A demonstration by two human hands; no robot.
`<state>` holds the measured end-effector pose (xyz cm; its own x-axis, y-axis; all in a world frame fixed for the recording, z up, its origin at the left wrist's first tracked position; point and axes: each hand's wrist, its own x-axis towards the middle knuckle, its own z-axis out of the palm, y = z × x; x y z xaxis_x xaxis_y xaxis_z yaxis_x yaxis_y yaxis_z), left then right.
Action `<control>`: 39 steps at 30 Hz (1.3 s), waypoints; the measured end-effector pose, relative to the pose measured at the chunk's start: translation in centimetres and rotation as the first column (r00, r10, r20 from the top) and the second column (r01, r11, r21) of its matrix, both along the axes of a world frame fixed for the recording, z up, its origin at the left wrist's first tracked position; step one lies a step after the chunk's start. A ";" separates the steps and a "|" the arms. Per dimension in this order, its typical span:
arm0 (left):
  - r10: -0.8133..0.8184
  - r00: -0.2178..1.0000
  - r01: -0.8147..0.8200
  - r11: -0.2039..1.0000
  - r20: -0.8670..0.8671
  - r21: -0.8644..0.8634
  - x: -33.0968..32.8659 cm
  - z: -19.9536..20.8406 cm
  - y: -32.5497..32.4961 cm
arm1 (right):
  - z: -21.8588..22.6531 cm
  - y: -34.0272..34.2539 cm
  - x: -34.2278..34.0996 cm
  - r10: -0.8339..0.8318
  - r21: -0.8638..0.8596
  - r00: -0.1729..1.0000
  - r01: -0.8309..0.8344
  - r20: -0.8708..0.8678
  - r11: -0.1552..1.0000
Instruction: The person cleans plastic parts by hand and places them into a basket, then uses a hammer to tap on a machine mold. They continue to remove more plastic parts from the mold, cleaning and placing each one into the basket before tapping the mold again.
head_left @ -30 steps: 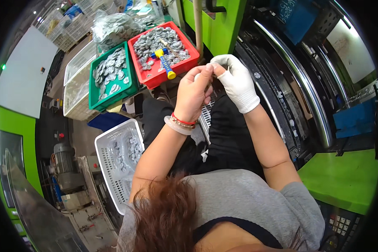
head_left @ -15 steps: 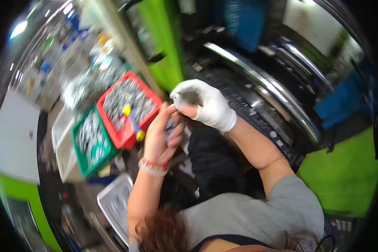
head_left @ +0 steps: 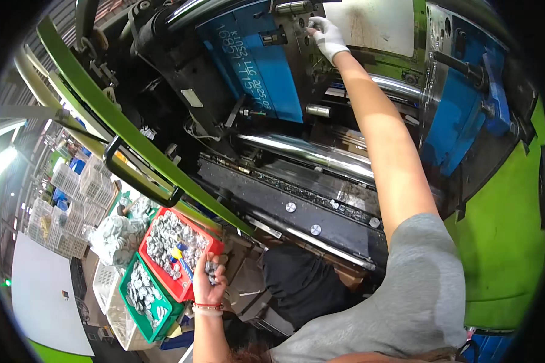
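Note:
My left hand (head_left: 208,288) is bare, with bracelets at the wrist. Its fingers curl around several small grey parts (head_left: 211,272), just beside the red tray (head_left: 184,291). That tray is full of similar grey round parts, with a yellow-and-blue tool (head_left: 181,259) lying on top. My right hand (head_left: 329,40), in a white glove, reaches far into the machine, against the metal mould face (head_left: 306,48) beside a blue mould plate (head_left: 257,66). Its fingertips are drawn together there; whatever they may hold is too small to make out.
A green tray (head_left: 175,314) of grey parts stands left of the red one, near a clear bag (head_left: 118,239) of parts. Steel tie bars (head_left: 309,156) cross below my right arm. A green machine door (head_left: 145,133) with a black handle stands at left. White crates (head_left: 97,181) are stacked farther off.
My hands, close together before, are now apart. The right one has stretched forward into the machine; the left stays near the trays with its grey parts. The view has tilted up toward the machine.

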<state>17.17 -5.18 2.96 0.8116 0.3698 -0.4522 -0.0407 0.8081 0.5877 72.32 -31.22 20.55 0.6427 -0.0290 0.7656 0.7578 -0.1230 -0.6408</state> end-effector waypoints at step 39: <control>-0.044 0.998 0.051 0.987 -0.054 0.155 0.3 1.4 -2.0 | 0.6 3.3 1.5 -0.444 -0.037 0.891 0.449 0.097 0.893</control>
